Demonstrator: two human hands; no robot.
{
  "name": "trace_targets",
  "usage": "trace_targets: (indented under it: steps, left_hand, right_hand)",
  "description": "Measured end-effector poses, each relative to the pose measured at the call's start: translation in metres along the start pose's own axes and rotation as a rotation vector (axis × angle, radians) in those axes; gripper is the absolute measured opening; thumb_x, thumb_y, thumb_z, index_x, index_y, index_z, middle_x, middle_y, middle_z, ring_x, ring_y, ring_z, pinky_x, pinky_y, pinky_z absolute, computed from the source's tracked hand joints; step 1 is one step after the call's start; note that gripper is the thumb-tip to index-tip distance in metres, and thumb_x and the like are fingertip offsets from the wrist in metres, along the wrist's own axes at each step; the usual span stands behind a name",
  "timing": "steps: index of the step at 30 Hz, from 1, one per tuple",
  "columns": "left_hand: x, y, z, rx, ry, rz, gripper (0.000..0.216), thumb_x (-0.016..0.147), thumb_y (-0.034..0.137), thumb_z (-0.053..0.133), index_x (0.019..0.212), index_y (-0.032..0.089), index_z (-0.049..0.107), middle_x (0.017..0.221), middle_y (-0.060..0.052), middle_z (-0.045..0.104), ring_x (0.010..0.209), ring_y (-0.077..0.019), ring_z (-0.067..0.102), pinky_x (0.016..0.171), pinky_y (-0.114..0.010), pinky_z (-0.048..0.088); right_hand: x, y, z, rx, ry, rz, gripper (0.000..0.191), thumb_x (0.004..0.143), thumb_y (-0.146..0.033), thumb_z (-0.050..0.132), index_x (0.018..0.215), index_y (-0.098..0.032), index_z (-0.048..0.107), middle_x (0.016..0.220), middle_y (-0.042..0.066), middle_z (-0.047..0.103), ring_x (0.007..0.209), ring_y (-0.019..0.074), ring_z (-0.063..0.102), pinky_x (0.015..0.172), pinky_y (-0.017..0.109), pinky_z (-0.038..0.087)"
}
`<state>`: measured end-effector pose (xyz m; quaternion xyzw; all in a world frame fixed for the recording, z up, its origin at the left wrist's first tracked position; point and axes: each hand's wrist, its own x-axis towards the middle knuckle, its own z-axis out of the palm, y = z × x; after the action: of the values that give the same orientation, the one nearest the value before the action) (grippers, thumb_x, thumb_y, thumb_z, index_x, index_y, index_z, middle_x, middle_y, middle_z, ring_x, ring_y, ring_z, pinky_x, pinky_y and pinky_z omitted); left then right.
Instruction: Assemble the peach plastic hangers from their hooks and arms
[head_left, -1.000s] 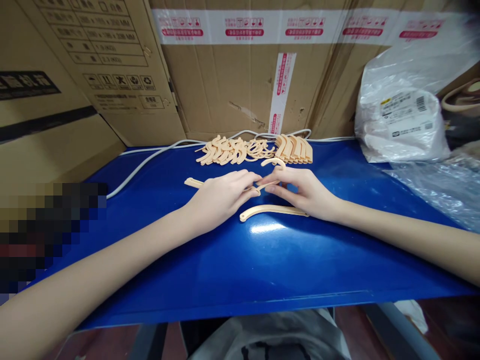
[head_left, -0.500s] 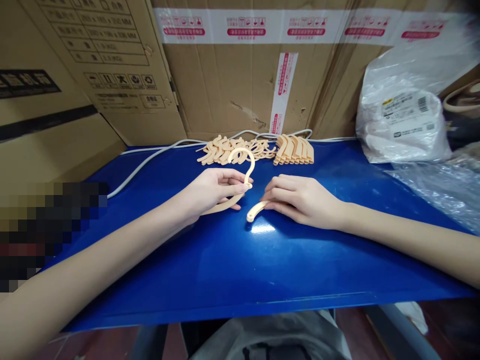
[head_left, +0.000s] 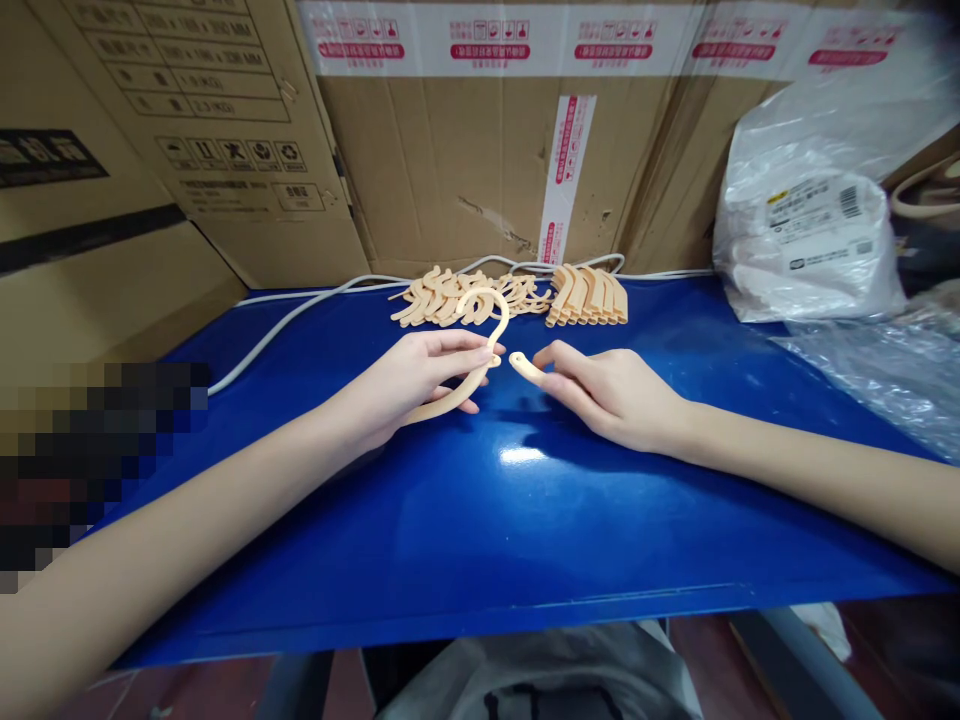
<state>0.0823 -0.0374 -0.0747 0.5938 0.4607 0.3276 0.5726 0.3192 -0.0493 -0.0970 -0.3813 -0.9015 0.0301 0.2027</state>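
Note:
My left hand (head_left: pixel 420 375) pinches a cream plastic hanger hook (head_left: pixel 501 312) together with a curved hanger arm (head_left: pixel 450 400), where their ends meet at the fingertips. The hook's curl stands up above the fingers, and the arm runs down behind the palm. Close by on the right, my right hand (head_left: pixel 600 390) grips a second hanger arm (head_left: pixel 527 368). Its rounded end, with a small hole, points left toward the hook, a short gap apart. The rest of that arm is hidden in the fingers.
Behind my hands on the blue table (head_left: pixel 465 530) lie a loose pile of cream curved pieces (head_left: pixel 431 298) and a neat row of hanger arms (head_left: pixel 589 297). A white cable (head_left: pixel 300 315) runs along the back. Cardboard boxes (head_left: pixel 450 170) wall the rear; a plastic bag (head_left: pixel 810 250) sits right.
My right hand has raised and turned the second arm, so its holed end now points up-left, closer to the hook's joint. My left hand has barely moved.

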Motion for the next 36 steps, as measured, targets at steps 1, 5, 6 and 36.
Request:
trace_targets:
  steps: [1,5,6,36]
  left_hand:
    - [-0.0003,0.0001,-0.0003,-0.016,-0.007,0.004,0.022,0.081,0.034,0.077,0.098,0.019,0.077,0.085,-0.002,0.065,0.075,-0.0113,0.061,0.059,-0.019,0.057]
    - [-0.0016,0.0016,-0.0002,-0.07,-0.056,-0.005,0.016,0.085,0.03,0.075,0.097,0.02,0.077,0.081,0.0,0.065,0.069,-0.0087,0.06,0.057,-0.016,0.055]
    - [-0.0018,0.0022,0.0003,-0.08,-0.072,-0.017,0.015,0.086,0.028,0.074,0.097,0.019,0.076,0.081,-0.001,0.065,0.069,-0.0088,0.06,0.056,-0.017,0.055]
    - [0.0002,0.0059,0.0008,-0.028,-0.15,-0.041,0.008,0.082,0.022,0.073,0.088,0.018,0.071,0.08,-0.001,0.073,0.073,-0.0124,0.069,0.058,-0.018,0.055]
  right_hand:
    - [0.0,-0.0008,0.0004,0.001,-0.008,-0.005,0.037,0.104,-0.046,0.035,0.106,-0.018,0.059,0.066,0.0,0.066,0.053,0.0141,0.057,0.052,0.024,0.032]
    - [-0.0012,-0.0016,0.0019,-0.052,0.021,-0.091,0.037,0.103,-0.046,0.043,0.1,-0.018,0.067,0.077,0.002,0.073,0.061,0.0135,0.063,0.053,0.024,0.033]
    - [-0.0017,-0.0016,0.0021,-0.076,0.044,-0.11,0.037,0.103,-0.045,0.044,0.101,-0.018,0.069,0.08,0.003,0.073,0.063,0.0132,0.064,0.054,0.024,0.033]
    - [-0.0007,-0.0059,0.0019,-0.458,0.243,-0.321,0.047,0.107,-0.04,0.034,0.101,-0.017,0.075,0.071,0.002,0.066,0.063,0.0119,0.054,0.061,0.029,0.034]
